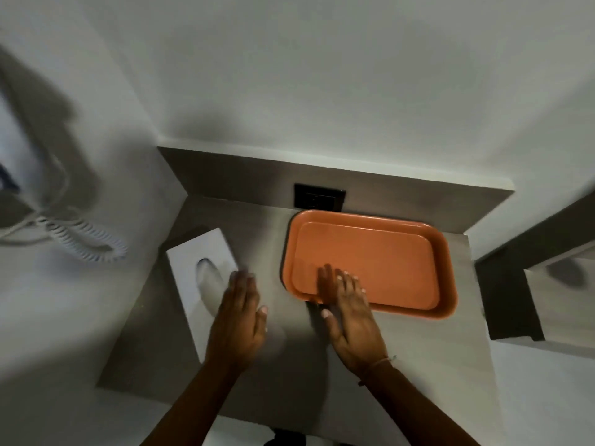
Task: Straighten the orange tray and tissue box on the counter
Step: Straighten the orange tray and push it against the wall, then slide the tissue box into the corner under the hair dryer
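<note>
Orange tray [386,252] and white tissue box [196,268], both skewed on the worktop [289,365], are being nudged square by two flat, open, empty hands: left hand [238,320] beside the box, right hand [351,313] at the tray's lower-left corner.

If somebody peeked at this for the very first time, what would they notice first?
The bright orange tray jumps out first, lying at the back right of the grey counter with the right hand stretched open over its near left corner. Next comes the white tissue box, lying slanted on the counter's left side with the left hand open beside it. A white coiled cord hangs on the wall at far left.
</note>
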`<state>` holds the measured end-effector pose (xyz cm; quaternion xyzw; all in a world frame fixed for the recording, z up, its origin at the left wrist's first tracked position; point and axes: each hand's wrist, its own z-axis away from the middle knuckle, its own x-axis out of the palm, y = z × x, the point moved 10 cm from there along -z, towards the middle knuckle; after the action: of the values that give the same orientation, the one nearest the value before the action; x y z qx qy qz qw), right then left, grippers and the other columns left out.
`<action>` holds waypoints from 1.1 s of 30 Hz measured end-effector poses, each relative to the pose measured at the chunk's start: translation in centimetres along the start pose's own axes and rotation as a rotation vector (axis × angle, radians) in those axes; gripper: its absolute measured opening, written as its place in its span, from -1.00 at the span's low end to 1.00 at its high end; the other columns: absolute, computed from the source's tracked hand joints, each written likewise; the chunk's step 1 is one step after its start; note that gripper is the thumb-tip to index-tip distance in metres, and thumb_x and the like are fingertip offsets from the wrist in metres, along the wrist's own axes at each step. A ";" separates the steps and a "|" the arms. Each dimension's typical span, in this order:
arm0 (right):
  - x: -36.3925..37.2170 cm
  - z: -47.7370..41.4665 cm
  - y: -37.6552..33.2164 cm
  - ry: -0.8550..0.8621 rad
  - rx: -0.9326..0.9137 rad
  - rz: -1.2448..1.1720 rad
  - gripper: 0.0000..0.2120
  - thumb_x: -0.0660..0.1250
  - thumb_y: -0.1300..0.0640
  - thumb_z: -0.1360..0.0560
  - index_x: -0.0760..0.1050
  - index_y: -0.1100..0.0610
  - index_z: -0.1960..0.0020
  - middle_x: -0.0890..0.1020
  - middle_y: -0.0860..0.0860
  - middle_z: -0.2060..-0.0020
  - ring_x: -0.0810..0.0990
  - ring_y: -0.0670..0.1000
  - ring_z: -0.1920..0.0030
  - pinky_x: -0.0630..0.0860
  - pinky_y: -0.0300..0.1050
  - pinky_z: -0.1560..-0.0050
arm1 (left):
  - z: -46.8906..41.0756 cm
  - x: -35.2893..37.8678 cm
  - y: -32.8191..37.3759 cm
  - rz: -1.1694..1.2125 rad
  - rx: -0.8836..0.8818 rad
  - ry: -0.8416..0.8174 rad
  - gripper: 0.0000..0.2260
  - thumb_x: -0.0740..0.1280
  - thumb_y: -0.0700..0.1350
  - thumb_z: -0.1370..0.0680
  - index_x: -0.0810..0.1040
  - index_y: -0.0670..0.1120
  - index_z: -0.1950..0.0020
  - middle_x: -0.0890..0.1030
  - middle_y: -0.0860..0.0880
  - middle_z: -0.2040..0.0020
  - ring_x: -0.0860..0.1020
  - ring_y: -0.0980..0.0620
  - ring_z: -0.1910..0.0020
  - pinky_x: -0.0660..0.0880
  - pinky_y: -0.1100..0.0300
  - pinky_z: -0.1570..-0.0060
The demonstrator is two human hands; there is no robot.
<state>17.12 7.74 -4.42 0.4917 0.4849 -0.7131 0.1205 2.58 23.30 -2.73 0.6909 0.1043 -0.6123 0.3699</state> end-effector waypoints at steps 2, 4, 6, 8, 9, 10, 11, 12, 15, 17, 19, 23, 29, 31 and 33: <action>2.1 -2.0 -5.0 -0.059 -0.141 -0.022 -0.37 0.02 -0.11 -0.61 -0.13 0.06 -0.57 -0.08 0.00 -0.57 -0.18 -0.08 -0.55 -0.19 -0.12 -0.52 | 1.3 -1.9 -5.0 0.020 -0.141 0.024 -0.41 0.00 0.11 -0.57 0.04 -0.14 -0.54 0.03 -0.15 -0.58 -0.04 -0.06 -0.57 0.17 -0.10 -0.50; 4.5 -3.8 -9.4 -0.134 -0.255 -0.022 -0.37 0.02 -0.10 -0.62 -0.17 0.04 -0.57 -0.14 -0.02 -0.56 -0.22 -0.09 -0.54 -0.22 -0.14 -0.51 | 2.6 -2.7 -8.7 0.029 -0.262 0.020 -0.34 -0.09 0.21 -0.54 0.00 -0.14 -0.54 -0.02 -0.16 -0.59 -0.06 -0.09 -0.57 0.18 -0.12 -0.50; 7.1 -5.3 -12.8 -0.207 -0.336 -0.001 -0.39 -0.02 -0.12 -0.63 -0.21 0.02 -0.56 -0.18 -0.03 -0.55 -0.21 -0.08 -0.54 -0.18 -0.12 -0.52 | 3.4 -3.0 -10.8 0.048 -0.325 0.017 -0.22 -0.24 0.35 -0.48 -0.05 -0.13 -0.54 -0.04 -0.18 -0.59 -0.06 -0.13 -0.57 0.15 -0.11 -0.50; 9.1 -6.6 -14.9 -0.259 -0.378 0.023 -0.39 -0.02 -0.09 -0.64 -0.20 0.06 -0.57 -0.16 0.00 -0.56 -0.18 -0.05 -0.55 -0.11 -0.09 -0.54 | 3.6 -2.7 -11.7 0.059 -0.342 0.001 -0.17 -0.32 0.38 -0.43 -0.06 -0.13 -0.53 -0.03 -0.18 -0.59 -0.06 -0.14 -0.57 0.14 -0.10 -0.50; 10.0 -7.1 -15.5 -0.282 -0.385 0.028 -0.39 0.00 -0.07 -0.64 -0.18 0.08 -0.57 -0.15 0.02 -0.57 -0.16 -0.03 -0.56 -0.09 -0.08 -0.54 | 3.7 -2.3 -12.1 0.076 -0.360 -0.020 -0.18 -0.30 0.37 -0.44 -0.08 -0.12 -0.54 -0.05 -0.17 -0.59 -0.07 -0.13 -0.57 0.14 -0.08 -0.49; 10.7 -7.5 -15.8 -0.302 -0.386 0.024 -0.39 0.02 -0.04 -0.64 -0.16 0.11 -0.57 -0.15 0.02 -0.56 -0.13 -0.01 -0.56 -0.06 -0.09 -0.54 | 3.8 -1.8 -12.4 0.096 -0.382 -0.046 -0.23 -0.26 0.33 -0.46 -0.10 -0.11 -0.54 -0.07 -0.16 -0.59 -0.09 -0.12 -0.57 0.15 -0.07 -0.48; 11.4 -7.7 -15.9 -0.321 -0.380 0.016 -0.39 0.04 -0.02 -0.64 -0.15 0.13 -0.57 -0.15 0.02 -0.55 -0.08 0.01 -0.56 -0.03 -0.10 -0.54 | 3.8 -1.3 -12.7 0.115 -0.402 -0.071 -0.29 -0.20 0.28 -0.50 -0.12 -0.10 -0.54 -0.09 -0.15 -0.59 -0.08 -0.12 -0.57 0.17 -0.06 -0.47; 11.9 -7.9 -15.8 -0.338 -0.372 0.007 -0.39 0.06 0.01 -0.64 -0.14 0.14 -0.56 -0.17 0.01 -0.54 -0.03 0.03 -0.56 0.03 -0.12 -0.51 | 3.9 -0.8 -12.8 0.132 -0.418 -0.091 -0.34 -0.12 0.22 -0.55 -0.15 -0.09 -0.54 -0.10 -0.14 -0.59 -0.07 -0.11 -0.57 0.20 -0.05 -0.46; 12.8 -7.9 -15.1 -0.359 -0.335 0.015 -0.36 0.10 0.04 -0.62 -0.16 0.13 -0.57 -0.14 0.03 -0.57 0.34 0.10 -0.40 0.41 -0.14 -0.19 | 4.0 -0.1 -12.8 0.189 -0.438 -0.109 -0.38 0.03 0.11 -0.60 -0.20 -0.07 -0.54 -0.12 -0.15 -0.59 0.02 -0.13 -0.56 0.26 -0.03 -0.43; 13.1 -7.8 -14.8 -0.362 -0.319 0.018 -0.34 0.11 0.03 -0.62 -0.17 0.09 -0.57 -0.15 0.02 -0.58 0.54 0.05 -0.01 0.42 -0.21 0.11 | 3.9 0.1 -12.9 0.233 -0.441 -0.105 -0.38 0.05 0.09 -0.61 -0.20 -0.06 -0.54 -0.13 -0.13 -0.60 0.09 -0.14 -0.55 0.28 -0.03 -0.42; 13.2 -7.7 -14.7 -0.362 -0.297 -0.021 -0.34 0.12 0.04 -0.62 -0.22 0.02 -0.55 -0.20 0.00 -0.57 0.48 -0.04 0.18 0.42 -0.22 0.18 | 3.9 0.2 -13.2 0.281 -0.455 -0.094 -0.38 0.08 0.06 -0.61 -0.20 -0.04 -0.54 -0.13 -0.11 -0.60 0.20 -0.15 -0.51 0.31 -0.02 -0.39; 12.7 -7.7 -15.0 -0.360 -0.266 -0.155 -0.29 0.18 0.15 -0.61 -0.28 -0.05 -0.49 -0.19 -0.02 -0.56 0.46 0.15 -0.28 0.41 -0.08 -0.30 | 3.6 0.1 -13.1 0.405 -0.504 -0.023 -0.39 0.15 -0.05 -0.61 -0.15 -0.05 -0.54 -0.06 -0.10 -0.60 0.25 -0.14 -0.49 0.27 0.04 -0.41; 13.2 -8.7 -14.4 -0.305 -0.087 -0.316 -0.31 0.24 0.26 -0.58 -0.10 0.09 -0.55 -0.12 -0.12 -0.51 -0.05 -0.17 -0.43 -0.13 -0.41 -0.37 | 1.4 -1.7 -14.4 0.502 -0.578 0.103 -0.50 0.13 -0.15 -0.62 0.02 -0.08 -0.53 0.13 -0.09 -0.57 0.22 -0.11 -0.51 0.15 0.08 -0.45; 13.4 -9.7 -15.0 -0.264 -0.050 -0.366 -0.30 0.24 0.29 -0.57 -0.09 0.10 -0.55 -0.10 -0.12 -0.51 -0.06 -0.16 -0.44 -0.15 -0.43 -0.37 | -0.3 -2.9 -15.4 0.532 -0.574 0.130 -0.53 0.13 -0.15 -0.62 0.11 -0.09 -0.52 0.23 -0.10 -0.54 0.27 -0.11 -0.48 0.19 0.02 -0.46; 13.6 -11.1 -15.9 -0.217 -0.032 -0.411 -0.30 0.23 0.33 -0.56 -0.08 0.11 -0.55 -0.10 -0.12 -0.50 -0.07 -0.16 -0.45 -0.16 -0.56 -0.31 | -2.4 -4.3 -16.7 0.561 -0.585 0.156 -0.58 0.14 -0.15 -0.62 0.21 -0.10 -0.49 0.36 -0.12 -0.48 0.38 -0.13 -0.41 0.27 0.04 -0.40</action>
<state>6.69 28.79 -6.95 0.3012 0.5703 -0.7635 0.0319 -6.59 37.94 -5.24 0.6027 0.1092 -0.3782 0.6941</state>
